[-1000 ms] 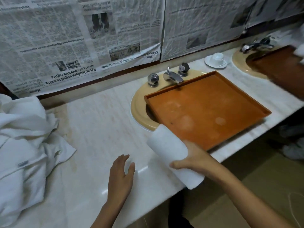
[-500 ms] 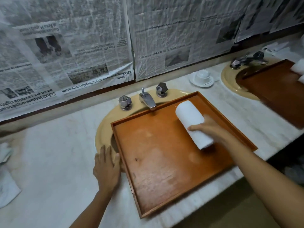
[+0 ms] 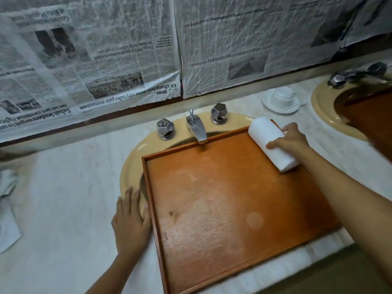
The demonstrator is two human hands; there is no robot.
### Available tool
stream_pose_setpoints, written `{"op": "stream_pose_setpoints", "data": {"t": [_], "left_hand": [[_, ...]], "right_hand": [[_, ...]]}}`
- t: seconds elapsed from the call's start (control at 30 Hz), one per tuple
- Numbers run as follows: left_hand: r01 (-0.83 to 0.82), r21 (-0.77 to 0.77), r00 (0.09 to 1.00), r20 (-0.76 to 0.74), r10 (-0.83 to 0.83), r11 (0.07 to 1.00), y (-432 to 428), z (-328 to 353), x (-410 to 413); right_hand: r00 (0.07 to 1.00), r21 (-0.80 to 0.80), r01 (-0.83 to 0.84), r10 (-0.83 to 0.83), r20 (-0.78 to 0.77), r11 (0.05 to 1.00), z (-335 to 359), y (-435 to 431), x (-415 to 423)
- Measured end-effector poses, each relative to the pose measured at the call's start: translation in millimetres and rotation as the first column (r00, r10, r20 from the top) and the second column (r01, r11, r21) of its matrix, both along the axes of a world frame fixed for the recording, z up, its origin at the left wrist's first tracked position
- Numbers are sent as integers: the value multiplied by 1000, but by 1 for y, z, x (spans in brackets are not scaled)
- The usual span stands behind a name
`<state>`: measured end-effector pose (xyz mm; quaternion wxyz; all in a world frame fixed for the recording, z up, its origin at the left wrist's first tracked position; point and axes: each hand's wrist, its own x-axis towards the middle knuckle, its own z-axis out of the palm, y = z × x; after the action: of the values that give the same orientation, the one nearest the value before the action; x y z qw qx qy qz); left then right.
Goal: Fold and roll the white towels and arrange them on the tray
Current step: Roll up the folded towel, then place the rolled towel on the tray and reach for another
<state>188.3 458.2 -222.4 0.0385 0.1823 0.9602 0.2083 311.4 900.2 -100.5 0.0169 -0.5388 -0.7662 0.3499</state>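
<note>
Newspaper [image 3: 127,49] on the wall, one headline reads "quake on Hokkaido island"; marble worktop [image 3: 63,198] carries a wooden tray [image 3: 222,209] over the sink [image 3: 130,166]; rolled white towel [image 3: 265,135] at the tray's far right corner, right hand [image 3: 293,142] fingers gripping it; left hand [image 3: 131,221] flat beside the tray, fingers straight.

one rolled towel [image 3: 269,141], two trays [image 3: 212,209] [image 3: 373,115], two sinks [image 3: 131,170] [image 3: 322,107], one cup [image 3: 283,95]

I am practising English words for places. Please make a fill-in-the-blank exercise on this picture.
1. The rolled towel lies in the tray's far ___ corner.
2. The right hand grips the ___.
3. The left hand rests flat beside the tray's ___ edge.
4. The tray sits over a ___.
Missing words: right; towel; left; sink.
</note>
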Motion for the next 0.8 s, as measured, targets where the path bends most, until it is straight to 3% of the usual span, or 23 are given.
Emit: {"op": "stream_pose_setpoints", "data": {"t": [0.2, 0.3, 0.37, 0.53, 0.8], "left_hand": [[-26, 18, 1000, -4, 26, 1000, 1, -2, 1], [-26, 24, 1000, -7, 26, 999, 1, -2, 0], [-26, 27, 1000, -3, 26, 999, 1, -2, 1], [-23, 28, 1000, 4, 23, 999, 1, -2, 0], [-35, 70, 999, 20, 34, 997, 2, 1, 1]], "right_hand": [[999, 135, 42, -45, 20, 990, -14, -2, 5], [978, 348, -89, 16, 206, 933, -23, -7, 3], [946, 405, -204, 74, 316, 891, -28, -9, 2], [892, 344, -343, 188, 410, 874, -26, 1, 8], [909, 264, -283, 169, 382, 922, -23, 0, 10]]}}
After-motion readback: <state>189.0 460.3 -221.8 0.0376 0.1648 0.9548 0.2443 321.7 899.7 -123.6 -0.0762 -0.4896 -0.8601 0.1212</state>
